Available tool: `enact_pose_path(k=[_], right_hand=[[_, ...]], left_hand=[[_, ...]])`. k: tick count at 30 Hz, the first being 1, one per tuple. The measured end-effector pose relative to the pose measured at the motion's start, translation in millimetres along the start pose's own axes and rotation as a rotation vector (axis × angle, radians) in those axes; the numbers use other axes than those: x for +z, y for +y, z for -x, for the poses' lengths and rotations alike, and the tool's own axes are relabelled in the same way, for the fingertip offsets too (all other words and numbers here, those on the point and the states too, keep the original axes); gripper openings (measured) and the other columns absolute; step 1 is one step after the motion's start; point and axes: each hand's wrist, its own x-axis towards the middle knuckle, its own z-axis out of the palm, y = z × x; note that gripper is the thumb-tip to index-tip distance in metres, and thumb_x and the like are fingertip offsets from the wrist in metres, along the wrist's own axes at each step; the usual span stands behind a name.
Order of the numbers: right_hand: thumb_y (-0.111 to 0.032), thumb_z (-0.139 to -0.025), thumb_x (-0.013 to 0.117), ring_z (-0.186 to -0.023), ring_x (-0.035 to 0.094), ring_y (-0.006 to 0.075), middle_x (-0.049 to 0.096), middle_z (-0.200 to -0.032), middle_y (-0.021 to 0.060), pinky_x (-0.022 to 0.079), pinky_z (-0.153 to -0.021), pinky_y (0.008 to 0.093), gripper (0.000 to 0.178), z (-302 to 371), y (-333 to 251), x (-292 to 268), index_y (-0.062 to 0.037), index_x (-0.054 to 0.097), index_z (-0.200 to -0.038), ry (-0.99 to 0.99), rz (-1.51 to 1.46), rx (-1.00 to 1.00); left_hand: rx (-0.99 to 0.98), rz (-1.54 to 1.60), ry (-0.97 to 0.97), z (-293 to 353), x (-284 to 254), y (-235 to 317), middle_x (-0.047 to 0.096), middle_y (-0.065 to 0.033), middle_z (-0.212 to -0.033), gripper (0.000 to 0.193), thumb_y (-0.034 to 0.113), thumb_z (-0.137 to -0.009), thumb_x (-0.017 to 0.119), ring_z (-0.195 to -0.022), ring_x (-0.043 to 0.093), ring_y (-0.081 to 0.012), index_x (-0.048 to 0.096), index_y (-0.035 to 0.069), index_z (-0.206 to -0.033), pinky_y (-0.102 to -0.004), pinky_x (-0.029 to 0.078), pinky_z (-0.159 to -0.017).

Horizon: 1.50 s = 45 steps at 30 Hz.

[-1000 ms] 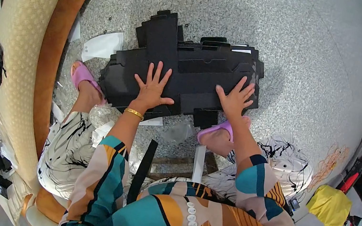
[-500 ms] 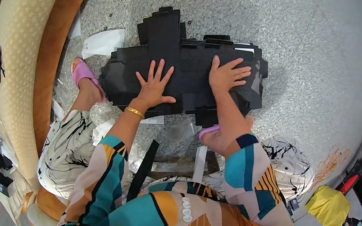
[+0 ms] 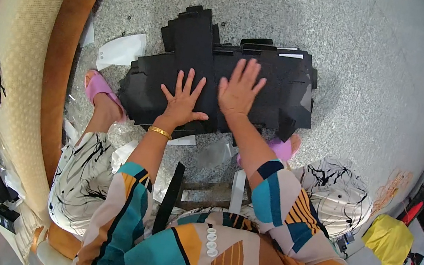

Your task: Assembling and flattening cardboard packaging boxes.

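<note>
A stack of flattened black cardboard boxes (image 3: 283, 91) lies on the speckled floor before me, with tabs and flaps sticking out round its edges. Spread flat on its left part is my left hand (image 3: 181, 101), fingers apart, a gold bracelet at the wrist. My right hand (image 3: 238, 93) is over the middle of the stack, palm down with fingers stretched out, and holds nothing. Whether its palm presses on the card or hovers just above cannot be made out. A white strip shows between the layers at the far right edge.
White paper (image 3: 122, 52) lies left of the stack. Clear plastic (image 3: 216, 154) rests on the floor nearer me, between my feet in pink slippers (image 3: 102, 87). A cream padded seat (image 3: 27, 54) runs along the left. At the right are a yellow cloth (image 3: 387, 243) and red-black items.
My right hand has moved left across the stack, from its right part to the middle. My left hand has stayed in place. The right-hand flaps of the stack have shifted slightly.
</note>
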Motion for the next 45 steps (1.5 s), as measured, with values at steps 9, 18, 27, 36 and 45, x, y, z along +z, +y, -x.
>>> enact_pose_path(k=[9,18,27,36,45], right_hand=[[-0.035,-0.077,0.058,-0.133,0.02,0.0351,0.023,-0.142,0.0195,0.016,-0.102,0.058,0.07,11,14,-9,-0.0061,0.032,-0.135,-0.115,-0.1,-0.419],[-0.039,-0.081,0.052,-0.133,0.012,0.0388,0.018,-0.143,0.0201,0.013,-0.099,0.0625,0.068,30,109,-10,-0.0132,0.026,-0.138,0.061,0.093,0.335],[-0.038,-0.091,0.039,-0.131,0.01,0.0468,0.011,-0.142,0.0305,0.01,-0.105,0.0559,0.065,31,111,3,-0.0037,0.015,-0.14,0.03,0.17,0.57],[-0.032,-0.086,0.047,-0.135,0.008,0.0376,0.009,-0.145,0.0219,0.009,-0.105,0.0548,0.066,47,18,6,-0.0083,0.017,-0.14,0.001,0.14,0.242],[-0.029,-0.084,0.049,-0.135,0.008,0.0348,0.009,-0.145,0.0181,0.01,-0.104,0.055,0.07,46,19,15,-0.0129,0.014,-0.141,0.112,0.146,0.216]], left_hand=[[-0.03,0.029,-0.013,-4,-2,7,-0.007,-0.0088,-0.149,0.105,0.053,-0.058,0.073,-0.136,-0.011,-0.0346,0.018,0.022,-0.142,-0.0737,-0.003,-0.092],[-0.031,-0.007,-0.03,-3,-5,7,-0.01,-0.0127,-0.148,0.109,0.056,-0.059,0.071,-0.135,-0.011,-0.0364,0.013,0.019,-0.143,-0.0739,0.0,-0.092],[0.046,0.022,0.072,-4,6,-3,-0.006,-0.0124,-0.149,0.106,0.059,-0.058,0.069,-0.135,-0.009,-0.0375,0.016,0.022,-0.142,-0.0756,0.001,-0.09],[0.049,0.14,0.15,8,4,-10,0.0,-0.0062,-0.15,0.078,0.05,-0.077,0.058,-0.137,-0.003,-0.0323,0.02,0.027,-0.141,-0.0731,0.001,-0.094],[-0.069,0.207,0.27,32,13,-19,0.005,-0.0034,-0.149,0.064,0.041,-0.085,0.051,-0.137,0.003,-0.0252,0.024,0.024,-0.14,-0.0659,0.005,-0.101]])
